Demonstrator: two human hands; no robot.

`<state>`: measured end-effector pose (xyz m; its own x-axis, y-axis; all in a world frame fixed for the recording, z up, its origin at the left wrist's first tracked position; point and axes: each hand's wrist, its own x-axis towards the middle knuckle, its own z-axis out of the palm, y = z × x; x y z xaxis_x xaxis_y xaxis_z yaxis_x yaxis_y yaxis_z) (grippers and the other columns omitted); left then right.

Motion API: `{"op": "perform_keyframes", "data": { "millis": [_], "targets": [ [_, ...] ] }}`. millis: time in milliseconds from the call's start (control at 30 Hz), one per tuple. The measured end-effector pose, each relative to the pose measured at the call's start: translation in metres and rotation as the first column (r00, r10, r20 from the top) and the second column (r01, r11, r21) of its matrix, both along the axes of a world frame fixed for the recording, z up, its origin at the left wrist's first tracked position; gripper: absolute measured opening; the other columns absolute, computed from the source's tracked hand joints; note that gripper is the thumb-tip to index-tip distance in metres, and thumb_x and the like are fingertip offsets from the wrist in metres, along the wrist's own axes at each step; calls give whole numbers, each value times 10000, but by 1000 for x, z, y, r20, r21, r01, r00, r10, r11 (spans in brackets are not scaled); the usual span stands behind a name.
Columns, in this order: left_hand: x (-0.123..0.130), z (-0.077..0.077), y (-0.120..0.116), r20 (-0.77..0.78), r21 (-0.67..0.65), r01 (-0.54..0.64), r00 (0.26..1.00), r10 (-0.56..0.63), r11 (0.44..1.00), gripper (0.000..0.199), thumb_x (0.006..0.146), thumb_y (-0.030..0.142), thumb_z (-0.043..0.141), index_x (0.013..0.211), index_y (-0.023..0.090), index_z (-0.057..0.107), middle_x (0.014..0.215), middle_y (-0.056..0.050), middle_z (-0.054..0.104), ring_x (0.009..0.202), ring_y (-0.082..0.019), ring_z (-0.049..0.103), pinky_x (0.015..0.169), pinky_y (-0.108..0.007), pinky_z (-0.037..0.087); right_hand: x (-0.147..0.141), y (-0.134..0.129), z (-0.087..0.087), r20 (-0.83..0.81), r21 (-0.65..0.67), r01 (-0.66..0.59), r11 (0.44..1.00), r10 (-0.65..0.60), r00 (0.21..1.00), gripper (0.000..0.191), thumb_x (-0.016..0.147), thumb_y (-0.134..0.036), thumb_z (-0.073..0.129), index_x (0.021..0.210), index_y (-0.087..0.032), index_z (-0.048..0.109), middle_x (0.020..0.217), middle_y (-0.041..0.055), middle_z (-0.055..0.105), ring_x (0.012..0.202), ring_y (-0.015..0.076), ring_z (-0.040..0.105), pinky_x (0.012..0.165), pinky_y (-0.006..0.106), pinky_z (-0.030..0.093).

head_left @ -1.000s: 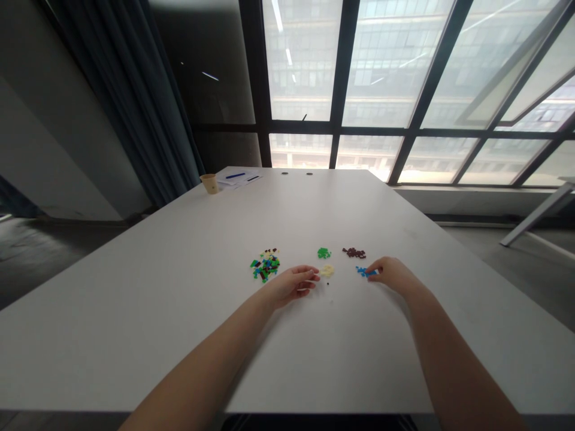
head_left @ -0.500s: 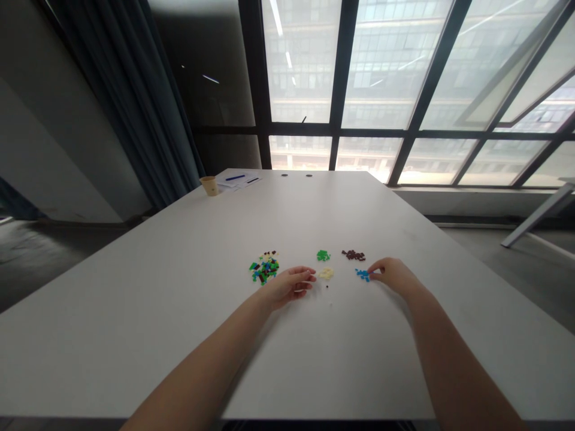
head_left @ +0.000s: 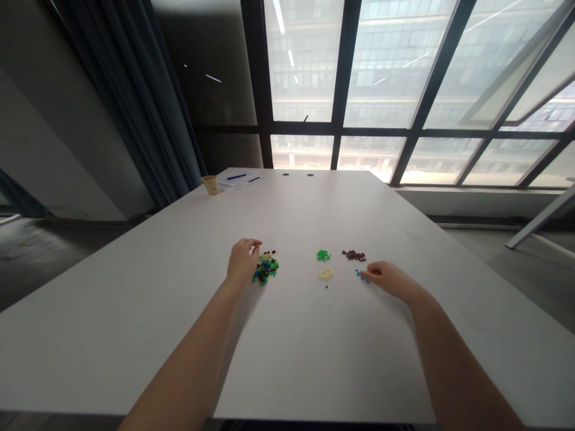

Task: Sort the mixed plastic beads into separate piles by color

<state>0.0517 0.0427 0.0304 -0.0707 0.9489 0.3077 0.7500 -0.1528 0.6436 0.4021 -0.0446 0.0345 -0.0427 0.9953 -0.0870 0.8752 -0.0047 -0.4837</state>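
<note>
Two bare hands are working at small piles of colored pieces on a white table

A broad white table is stretching away toward tall, dark-framed windows, where daylight is coming in. A dark blue curtain is hanging at the left, and a pale slanted leg is standing on the gray floor at the right. At the table's far left corner, a tan cup is sitting beside papers with a blue pen lying on them.

Left of center, a mixed pile of green, brown, blue and cream pieces is lying with its long axis running away from the person, the far end leaning slightly right. To its right, a green pile and a cream pile are forming compact clumps; a brown pile is stretching left to right. Nearer the person, a blue pile is lying partly hidden, so its direction is unclear.

The left hand is curling at the mixed pile's left edge; the right hand is bending its fingers over the blue pile. I cannot tell whether either is gripping a piece.
</note>
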Motion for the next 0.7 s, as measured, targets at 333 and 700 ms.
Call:
{"op": "perform_keyframes", "data": {
  "millis": [333, 700],
  "targets": [
    [-30, -28, 17, -21, -330, 65, 997, -77, 942, 223, 523, 35, 504, 634, 148, 661, 644, -65, 642, 633, -207, 567, 621, -286, 402, 1, 0, -1, -27, -16, -7, 1000, 6, 1000, 385, 722, -498, 443, 511, -179, 396, 486, -32, 383, 455, 85, 310, 456, 236, 186],
    [-28, -21, 15, -74, -318, 36, 995, -62, 948, 166, 467, 36, 525, 544, 173, 578, 581, -48, 608, 633, -227, 557, 613, -300, 385, -1, -1, 0, -14, -31, -16, 999, 15, 1000, 375, 725, -484, 440, 515, -179, 380, 481, -40, 350, 458, 83, 296, 461, 233, 190]
  ]
}}
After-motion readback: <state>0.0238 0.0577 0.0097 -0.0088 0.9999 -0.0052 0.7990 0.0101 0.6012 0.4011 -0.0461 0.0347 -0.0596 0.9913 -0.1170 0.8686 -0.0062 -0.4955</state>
